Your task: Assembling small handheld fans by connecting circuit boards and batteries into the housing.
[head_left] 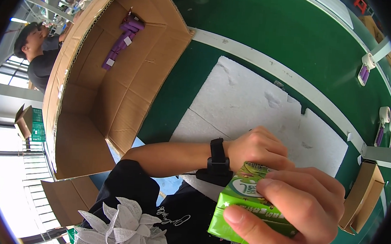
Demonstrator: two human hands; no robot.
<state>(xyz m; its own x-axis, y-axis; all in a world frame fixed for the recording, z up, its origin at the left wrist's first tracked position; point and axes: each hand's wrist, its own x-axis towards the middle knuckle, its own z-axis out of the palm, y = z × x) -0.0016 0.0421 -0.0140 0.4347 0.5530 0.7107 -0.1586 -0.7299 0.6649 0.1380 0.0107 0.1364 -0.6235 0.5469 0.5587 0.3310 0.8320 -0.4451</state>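
Close to the camera, my right hand (300, 209) grips a small bright green carton (249, 197) with a printed label, thumb on one side and fingers over the top. Just behind it, my left hand (260, 148) is curled with the knuckles up, over a white foam sheet (246, 96). Its fingertips are hidden, so I cannot tell what it holds. A black band with a small dark device (220, 163) is round my left wrist.
At left a large open cardboard box (130, 82) holds several purple cylindrical pieces (122, 43). A narrow cardboard box (364, 197) stands at right on the green table (273, 28). White-and-purple items (365, 69) lie along the far right. Crumpled white fabric (122, 227) is near my lap. A person (40, 59) is beyond the large box.
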